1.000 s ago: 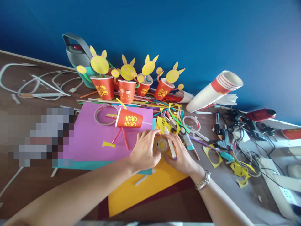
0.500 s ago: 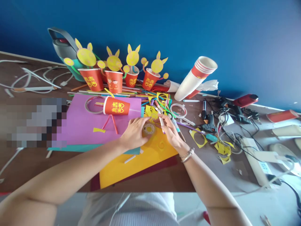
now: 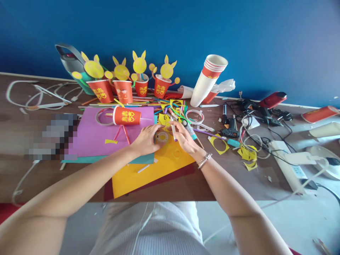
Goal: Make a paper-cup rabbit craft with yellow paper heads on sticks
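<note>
Flat on the orange-yellow sheet [image 3: 159, 166] lies a small pale tape roll [image 3: 162, 137], its hole showing the yellow beneath. My left hand [image 3: 146, 139] curves around its left side, thumb in front and fingers behind, gripping it against the sheet. In my right hand [image 3: 184, 139] is a white marker [image 3: 173, 129] with a purple end, held between thumb and fingers just right of the roll. A faint drawn circle [image 3: 177, 153] shows on the sheet below the right hand. A red paper cup [image 3: 127, 116] lies on its side on the purple sheet [image 3: 90, 134].
Several red cups with yellow rabbit figures [image 3: 101, 90] stand along the wall. Stacked paper cups [image 3: 204, 83] lean behind scattered yellow scraps [image 3: 219, 144]. A glue gun [image 3: 230, 128], cables and a power strip [image 3: 287, 166] lie at right; a jug [image 3: 75, 65] stands back left.
The camera view has shifted, so the table and things sit slightly left of before. Both hands remain around the tape roll, the marker still in my right hand.
</note>
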`<act>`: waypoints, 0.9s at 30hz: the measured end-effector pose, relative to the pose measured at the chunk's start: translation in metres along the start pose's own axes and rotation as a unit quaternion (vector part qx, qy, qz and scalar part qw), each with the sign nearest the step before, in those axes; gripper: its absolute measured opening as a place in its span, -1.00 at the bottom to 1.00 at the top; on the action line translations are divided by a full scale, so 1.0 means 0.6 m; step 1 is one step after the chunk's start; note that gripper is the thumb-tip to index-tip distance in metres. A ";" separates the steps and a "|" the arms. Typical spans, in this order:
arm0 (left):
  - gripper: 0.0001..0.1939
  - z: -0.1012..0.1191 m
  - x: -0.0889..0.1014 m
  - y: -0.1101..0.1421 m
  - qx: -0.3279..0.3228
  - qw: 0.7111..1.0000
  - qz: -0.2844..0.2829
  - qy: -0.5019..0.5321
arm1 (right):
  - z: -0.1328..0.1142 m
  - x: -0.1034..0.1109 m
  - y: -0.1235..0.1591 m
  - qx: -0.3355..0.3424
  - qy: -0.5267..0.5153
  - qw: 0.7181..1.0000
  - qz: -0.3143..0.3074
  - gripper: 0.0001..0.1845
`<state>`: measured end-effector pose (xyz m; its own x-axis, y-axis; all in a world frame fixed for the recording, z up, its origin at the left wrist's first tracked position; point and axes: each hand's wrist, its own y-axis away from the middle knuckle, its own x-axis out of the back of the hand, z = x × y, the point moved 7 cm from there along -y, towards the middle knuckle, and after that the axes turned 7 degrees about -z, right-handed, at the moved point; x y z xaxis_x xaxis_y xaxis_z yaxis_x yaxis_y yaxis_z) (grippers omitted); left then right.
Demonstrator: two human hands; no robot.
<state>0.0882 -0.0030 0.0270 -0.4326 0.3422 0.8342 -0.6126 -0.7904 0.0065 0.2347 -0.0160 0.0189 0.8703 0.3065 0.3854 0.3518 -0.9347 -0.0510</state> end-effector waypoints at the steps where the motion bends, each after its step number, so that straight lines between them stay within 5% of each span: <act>1: -0.40 -0.001 0.001 -0.003 -0.002 1.000 -0.010 0.000 | 0.000 0.001 -0.001 0.002 0.001 1.000 0.002 -0.47; 6: -0.41 0.001 0.007 -0.011 -0.009 0.999 -0.046 0.003 | -0.013 0.003 0.000 0.017 0.027 0.999 0.003 -0.50; 16: -0.42 0.005 0.006 -0.003 -0.003 1.000 -0.019 0.003 | -0.018 0.001 0.002 0.016 0.042 0.999 0.008 -0.47; 27: -0.55 -0.004 0.003 -0.001 -0.038 0.999 0.009 0.023 | 0.003 0.000 -0.009 0.002 -0.130 0.991 0.002 -0.46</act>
<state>0.0863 -0.0006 0.0272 -0.4726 0.3528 0.8076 -0.6525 -0.7561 -0.0515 0.2335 -0.0103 0.0176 0.9309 0.3396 0.1344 0.3494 -0.9353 -0.0566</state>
